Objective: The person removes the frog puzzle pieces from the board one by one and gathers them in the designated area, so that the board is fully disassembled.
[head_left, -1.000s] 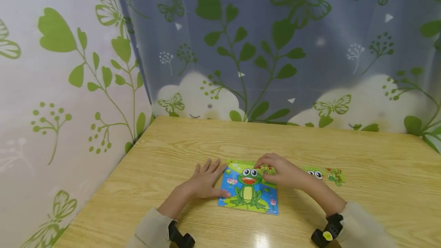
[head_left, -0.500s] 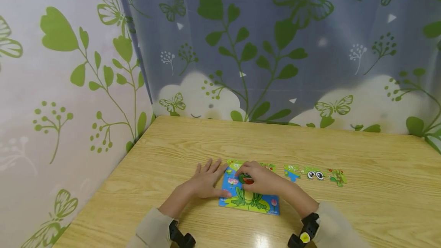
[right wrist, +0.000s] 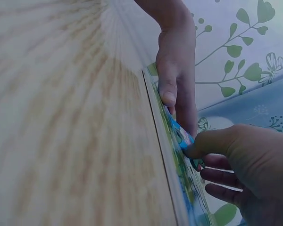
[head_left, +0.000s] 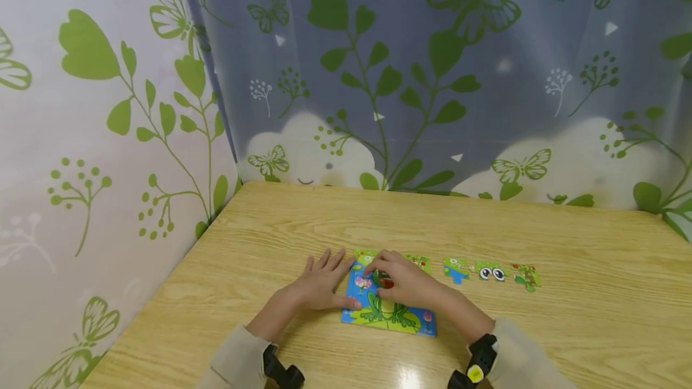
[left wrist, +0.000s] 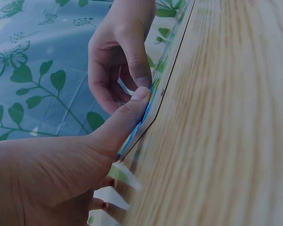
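Observation:
A frog jigsaw puzzle [head_left: 389,320] in a flat board lies on the table, mostly green and blue. My left hand [head_left: 321,286] rests at its left side with fingers spread on the tabletop, and the thumb presses the board's left edge. Over the frog's face is my right hand [head_left: 405,280], thumb and fingers bent. It pinches a puzzle piece [right wrist: 183,136], blue with pink, which tilts up from the board in the right wrist view. The right hand covers part of the frog's head and the upper middle of the puzzle.
To the right of the board lie three loose pieces in a row: a blue and green one [head_left: 456,270], one with the frog's eyes [head_left: 492,272] and a green and brown one [head_left: 527,276]. Patterned curtain [head_left: 346,77] hangs behind the wooden table [head_left: 594,317].
My right hand has moved left from the puzzle's upper right to the frog's face, and the blue and green loose piece has come into view. My left hand stays in place.

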Motion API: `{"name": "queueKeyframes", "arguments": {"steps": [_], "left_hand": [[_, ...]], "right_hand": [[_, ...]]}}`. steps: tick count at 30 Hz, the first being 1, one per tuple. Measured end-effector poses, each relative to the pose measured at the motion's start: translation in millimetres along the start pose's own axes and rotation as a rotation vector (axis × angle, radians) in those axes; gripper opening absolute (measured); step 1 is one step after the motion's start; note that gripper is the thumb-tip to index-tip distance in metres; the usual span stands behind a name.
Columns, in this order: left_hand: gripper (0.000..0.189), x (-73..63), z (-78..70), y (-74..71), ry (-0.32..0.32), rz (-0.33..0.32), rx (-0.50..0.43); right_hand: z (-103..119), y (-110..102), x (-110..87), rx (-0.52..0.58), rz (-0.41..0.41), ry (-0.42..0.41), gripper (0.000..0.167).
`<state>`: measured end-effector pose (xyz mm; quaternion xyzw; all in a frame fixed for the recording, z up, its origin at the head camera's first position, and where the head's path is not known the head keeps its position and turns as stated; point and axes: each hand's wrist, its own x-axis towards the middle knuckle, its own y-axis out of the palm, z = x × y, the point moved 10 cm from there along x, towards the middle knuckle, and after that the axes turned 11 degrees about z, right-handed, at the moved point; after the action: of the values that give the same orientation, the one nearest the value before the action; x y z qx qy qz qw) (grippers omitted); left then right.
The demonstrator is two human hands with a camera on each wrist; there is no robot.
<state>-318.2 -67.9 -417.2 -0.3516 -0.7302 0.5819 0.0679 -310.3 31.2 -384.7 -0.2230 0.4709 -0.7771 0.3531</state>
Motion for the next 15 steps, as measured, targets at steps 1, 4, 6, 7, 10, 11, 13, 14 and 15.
{"name": "queueKeyframes", "arguments": {"steps": [1,4,6,7,10,11,13,14,15], "left_hand": [[0.091,0.0,0.2,0.2,0.000,-0.001,0.000],[0.091,0.1,0.5,0.2,-0.002,-0.002,-0.002],[0.091,0.3,0.8,0.1,-0.004,-0.004,0.000],[0.091,0.3,0.8,0.0,-0.005,-0.004,0.001],[0.090,0.5,0.8,0.0,-0.005,-0.004,0.002],[0.090,0.4,0.8,-0.1,-0.005,-0.004,0.002],[0.090,0.2,0.5,-0.2,-0.003,-0.005,0.000],[0.090,0.1,0.4,-0.1,-0.002,-0.005,0.000],[0.090,0.0,0.3,0.0,-0.002,-0.006,0.001]], "right_hand": [[0.1,-0.7,0.1,-0.004,-0.011,-0.004,0.029],[0.7,-2.2,0.2,-0.007,-0.032,-0.016,0.028],[1.3,-2.8,0.4,-0.001,-0.042,-0.022,0.027],[1.5,-2.7,0.6,0.005,-0.043,-0.024,0.027],[1.4,-2.2,0.9,0.028,-0.043,-0.017,0.026],[0.9,-1.9,1.0,0.035,-0.043,-0.011,0.025],[0.1,-1.8,0.9,0.049,-0.045,0.000,0.025],[-0.5,-1.7,0.9,0.054,-0.047,0.005,0.024],[-1.0,-1.8,0.9,0.057,-0.050,0.008,0.024]]}}
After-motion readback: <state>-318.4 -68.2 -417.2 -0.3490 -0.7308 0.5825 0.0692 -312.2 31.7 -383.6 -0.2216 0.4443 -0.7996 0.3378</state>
